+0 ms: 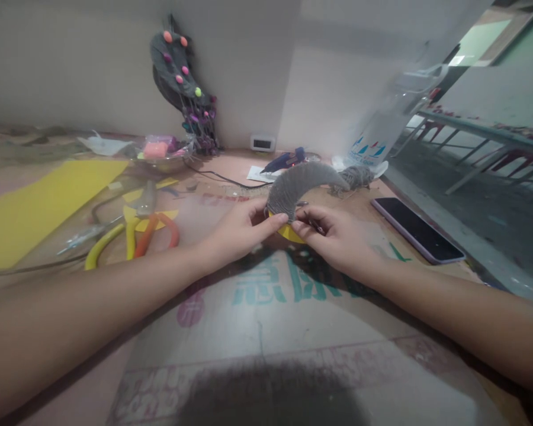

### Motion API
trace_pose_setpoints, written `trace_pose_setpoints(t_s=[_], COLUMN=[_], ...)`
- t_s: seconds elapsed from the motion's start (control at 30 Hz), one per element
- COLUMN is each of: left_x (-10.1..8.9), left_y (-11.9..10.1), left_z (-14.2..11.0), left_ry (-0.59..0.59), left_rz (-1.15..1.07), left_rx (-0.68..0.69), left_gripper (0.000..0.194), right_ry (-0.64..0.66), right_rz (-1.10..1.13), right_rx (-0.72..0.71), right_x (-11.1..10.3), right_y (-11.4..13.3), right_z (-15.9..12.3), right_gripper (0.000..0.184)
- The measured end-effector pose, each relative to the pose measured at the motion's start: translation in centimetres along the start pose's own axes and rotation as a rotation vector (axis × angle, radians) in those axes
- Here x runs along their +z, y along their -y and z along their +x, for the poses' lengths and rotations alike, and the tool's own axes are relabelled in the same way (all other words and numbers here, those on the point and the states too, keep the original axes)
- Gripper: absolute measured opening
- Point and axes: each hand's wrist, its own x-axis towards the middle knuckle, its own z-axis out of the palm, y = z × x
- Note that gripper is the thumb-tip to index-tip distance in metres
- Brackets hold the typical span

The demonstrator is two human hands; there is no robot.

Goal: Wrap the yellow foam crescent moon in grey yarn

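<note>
Centrally, I log: one grey crescent [291, 186], yellow at its base, rising between both hands; left hand [244, 228] pinching its lower left, right hand [333, 236] its lower right.

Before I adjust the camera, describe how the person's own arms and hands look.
The left forearm and right forearm are bare, with no sleeves in view. The left hand and right hand are ungloved, and no watch or bracelet shows at either wrist.
</note>
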Motion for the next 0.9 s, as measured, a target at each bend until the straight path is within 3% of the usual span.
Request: trace_pose_setpoints(t_s=[0.6, 0.9], left_x=[0.04, 0.07], left_y=[0.75, 0.31], left_z=[-0.19, 0.01], left_ry=[0.043, 0.044], left_rz=[-0.107, -0.063], left_rx=[-0.104, -0.103], left_gripper=[0.037, 0.032], right_ry=[0.031, 0.009], right_rz=[0.181, 0.098], right_rx=[0.029, 0.036], right_x=[0.01, 0.30], right_y=[-0.06, -0.44], right_z=[0.39, 0.83], right_gripper=[0.028, 0.026])
